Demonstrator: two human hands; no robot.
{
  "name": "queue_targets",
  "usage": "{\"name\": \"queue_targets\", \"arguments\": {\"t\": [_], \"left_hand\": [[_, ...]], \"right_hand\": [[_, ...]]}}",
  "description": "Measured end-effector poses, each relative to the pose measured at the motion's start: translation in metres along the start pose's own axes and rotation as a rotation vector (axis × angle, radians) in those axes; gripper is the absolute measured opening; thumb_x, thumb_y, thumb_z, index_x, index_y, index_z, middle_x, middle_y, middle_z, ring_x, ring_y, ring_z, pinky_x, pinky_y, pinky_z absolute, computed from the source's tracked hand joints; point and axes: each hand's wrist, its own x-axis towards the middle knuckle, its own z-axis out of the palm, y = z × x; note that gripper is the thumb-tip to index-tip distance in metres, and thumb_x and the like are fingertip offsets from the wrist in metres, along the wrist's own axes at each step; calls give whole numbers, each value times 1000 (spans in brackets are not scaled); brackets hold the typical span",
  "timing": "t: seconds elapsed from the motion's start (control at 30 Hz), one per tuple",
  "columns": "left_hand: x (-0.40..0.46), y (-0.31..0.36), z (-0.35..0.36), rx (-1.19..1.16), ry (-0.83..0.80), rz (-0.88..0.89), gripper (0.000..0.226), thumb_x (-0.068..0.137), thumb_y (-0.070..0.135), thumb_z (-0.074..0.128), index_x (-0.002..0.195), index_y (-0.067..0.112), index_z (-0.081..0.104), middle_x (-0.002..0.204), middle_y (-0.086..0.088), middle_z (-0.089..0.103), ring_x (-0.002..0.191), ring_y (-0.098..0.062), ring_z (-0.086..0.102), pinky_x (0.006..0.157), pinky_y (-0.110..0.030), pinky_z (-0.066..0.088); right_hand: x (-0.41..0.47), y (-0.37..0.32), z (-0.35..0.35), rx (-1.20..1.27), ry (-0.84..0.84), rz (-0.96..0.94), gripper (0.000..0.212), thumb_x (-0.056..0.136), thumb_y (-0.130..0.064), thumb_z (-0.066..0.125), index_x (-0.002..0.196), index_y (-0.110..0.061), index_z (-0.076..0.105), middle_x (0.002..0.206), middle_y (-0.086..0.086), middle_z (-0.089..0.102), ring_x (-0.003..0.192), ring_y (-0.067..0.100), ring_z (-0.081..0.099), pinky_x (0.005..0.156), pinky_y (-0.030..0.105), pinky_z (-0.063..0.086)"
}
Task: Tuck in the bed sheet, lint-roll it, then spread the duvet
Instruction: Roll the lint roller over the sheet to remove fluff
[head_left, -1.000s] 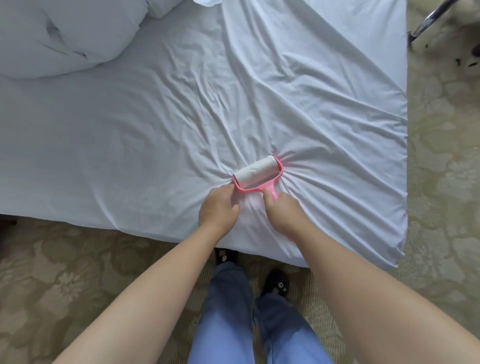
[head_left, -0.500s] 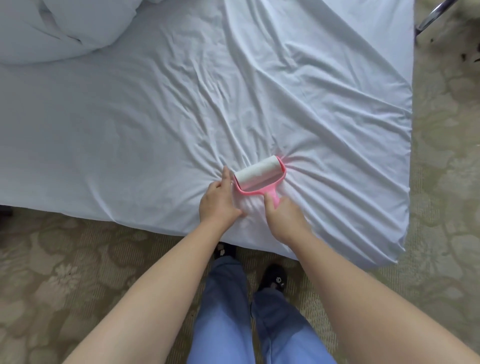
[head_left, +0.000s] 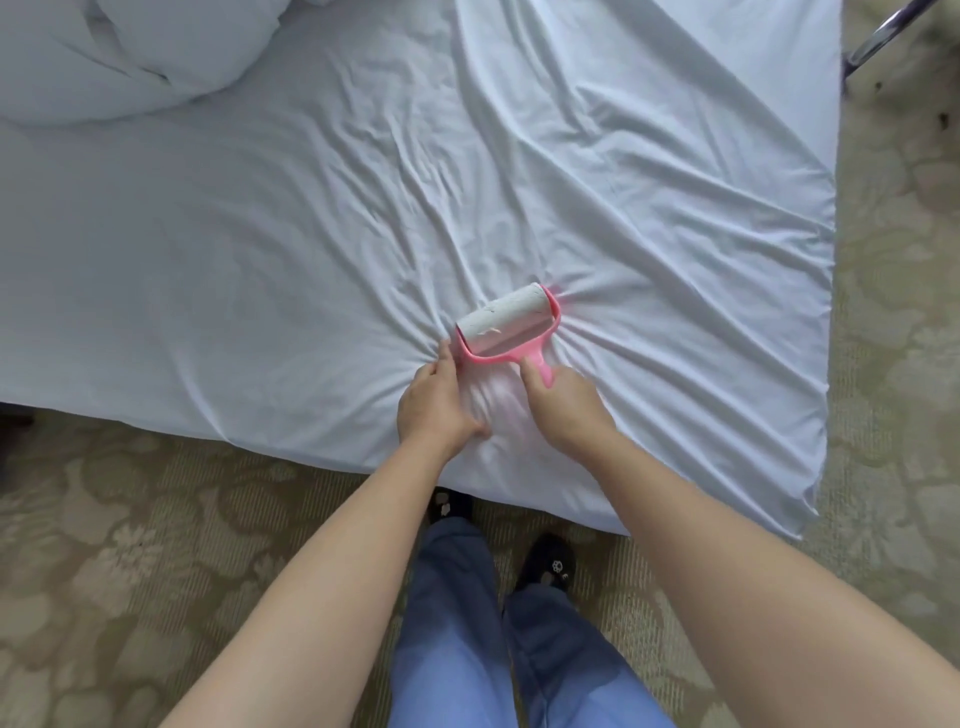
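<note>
You're mid lint-rolling: your right hand (head_left: 563, 410) grips the pink lint roller (head_left: 506, 327), your left hand (head_left: 434, 402) lies flat-fingered on the bunched bed sheet (head_left: 260, 249); next, pin it taut and roll.

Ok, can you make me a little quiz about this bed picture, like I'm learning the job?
1. True or false: the right hand holds the pink roller by its handle.
2. Where does the left hand rest? A) on the duvet B) on the sheet beside the roller C) on the carpet
3. Fill in: the sheet around the roller looks ____.

Key: 1 true; 2 B; 3 wrinkled.
</note>
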Motion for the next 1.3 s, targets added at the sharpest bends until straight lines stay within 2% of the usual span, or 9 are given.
{"name": "queue_targets", "arguments": {"t": [0.13, 0.3, 0.43, 0.53, 0.7, 0.93, 1.07, 1.2, 1.3], "left_hand": [[-5, -3, -5, -128, -19, 25, 126, 64, 26, 87, 154, 20, -1, 146, 6, 42, 136, -14, 34, 106, -26, 32], [-4, -7, -10, -394, 54, -28, 104, 71, 14, 84, 152, 18, 19, 137, 9, 54, 134, -9, 40, 105, -21, 30], [5, -8, -16, -553, 146, -71, 74, 76, 2, 74, 142, 15, 43, 111, 6, 65, 116, -11, 58, 101, -24, 42], [9, -5, -23, -540, 191, -41, 49, 85, 3, 60, 132, 15, 53, 103, 7, 61, 103, -11, 61, 87, -20, 45], [15, -8, -27, -315, 240, 79, 34, 86, 4, 57, 118, 13, 60, 110, 4, 60, 99, -15, 56, 81, -23, 41], [24, -8, -22, -47, 334, 220, 47, 79, 16, 69, 125, 11, 59, 132, -4, 52, 126, -23, 41, 100, -32, 37], [31, -4, -30, -14, 312, 218, 60, 76, 21, 73, 132, 12, 54, 143, -5, 43, 135, -22, 33, 106, -33, 31], [40, -4, -41, 98, 194, 138, 89, 75, 42, 74, 147, 17, 30, 159, -1, 16, 146, -17, 8, 117, -36, 13], [48, -9, -48, 186, 101, 60, 112, 72, 57, 72, 153, 18, 6, 161, 4, -4, 148, -13, -6, 119, -39, 1]], "right_hand": [[-2, 16, -23, 125, 90, -21, 56, 93, -63, 35, 59, -19, 29, 57, 0, 39, 56, 25, 41, 57, 35, 36], [0, 24, -40, 166, 115, -55, 68, 82, -73, 33, 70, -6, 38, 59, 7, 37, 51, 23, 40, 54, 36, 36], [-1, 31, -43, 150, 160, -77, 91, 74, -79, 19, 84, 7, 47, 58, 8, 42, 51, 27, 46, 54, 39, 39], [-4, 35, -41, 132, 220, -78, 80, 79, -75, 19, 75, 0, 47, 55, 6, 44, 54, 31, 49, 57, 45, 46], [-5, 35, -45, 310, 343, 35, 56, 99, -54, 28, 61, -14, 38, 54, 9, 42, 42, 25, 45, 49, 34, 39], [-8, 36, -37, 181, 306, -27, 53, 84, -67, 24, 57, -24, 41, 49, 2, 45, 53, 30, 50, 59, 41, 45], [-4, 33, -30, 163, 288, -1, 68, 74, -76, 18, 64, -14, 43, 53, 6, 47, 62, 38, 55, 62, 43, 47], [0, 29, -26, 137, 273, -15, 65, 80, -74, 22, 63, -13, 41, 54, 4, 46, 62, 37, 54, 58, 42, 45], [5, 23, -21, 70, 248, -56, 52, 97, -55, 31, 60, -20, 38, 57, -2, 44, 63, 29, 49, 56, 38, 35]]}}
